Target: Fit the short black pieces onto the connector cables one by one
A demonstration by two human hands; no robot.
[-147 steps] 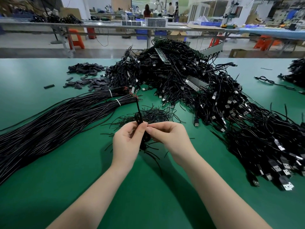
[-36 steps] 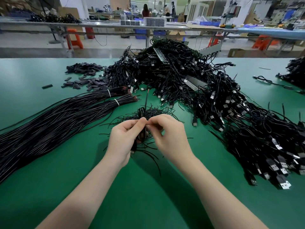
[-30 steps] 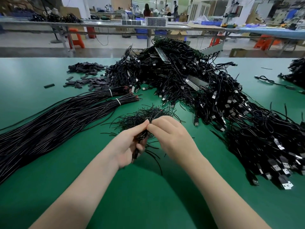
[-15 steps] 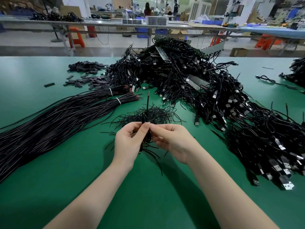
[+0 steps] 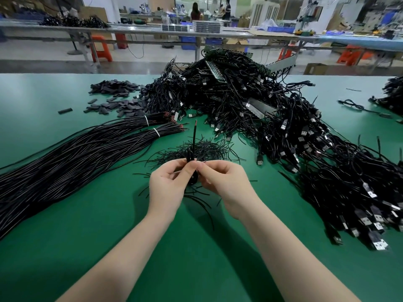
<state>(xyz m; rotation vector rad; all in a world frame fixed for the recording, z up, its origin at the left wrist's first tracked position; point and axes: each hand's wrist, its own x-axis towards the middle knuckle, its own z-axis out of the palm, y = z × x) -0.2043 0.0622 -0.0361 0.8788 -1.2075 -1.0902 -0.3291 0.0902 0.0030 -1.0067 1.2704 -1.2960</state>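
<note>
left hand [image 5: 168, 186] & right hand [image 5: 226, 182] mid-table [image 5: 65, 247], fingertips pinched together on one cable [image 5: 193, 140], red-tipped end upright. short black pieces [image 5: 202, 149] heaped just behind. usb cable pile [image 5: 272, 118] toward far/right edge.

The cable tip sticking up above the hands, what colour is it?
Red, on the black cable tip; head view.

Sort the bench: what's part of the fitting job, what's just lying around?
In the job:
left hand
right hand
held cable
thin black pieces
tied cable bundles

Lying about:
USB cable heap
flat sleeve pile
stray cable
</note>
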